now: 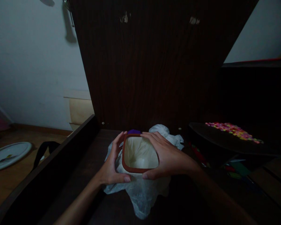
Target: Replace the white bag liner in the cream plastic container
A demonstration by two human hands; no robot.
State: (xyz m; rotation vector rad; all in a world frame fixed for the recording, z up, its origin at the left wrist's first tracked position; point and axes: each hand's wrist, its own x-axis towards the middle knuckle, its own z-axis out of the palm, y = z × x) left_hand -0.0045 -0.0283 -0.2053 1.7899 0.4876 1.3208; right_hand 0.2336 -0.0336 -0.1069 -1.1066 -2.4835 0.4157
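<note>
A square container with rounded corners, a cream inside and a brown rim (134,170) is between my two hands, its opening towards me. My left hand (113,165) grips its left side, thumb along the near edge. On the other side my right hand (165,154) is wrapped round it, fingers over the far edge and thumb at the front. Nothing but faint streaks shows inside. A crumpled whitish plastic bag (142,195) lies under and around the container; whether they touch is hidden.
Behind stands a tall dark wooden panel (150,72). A low dark side board (67,156) runs along the left. At right, a dark shelf (224,145) bears a pile of small colourful pieces (236,131). A white oval tray-like object (21,150) lies on the floor at left.
</note>
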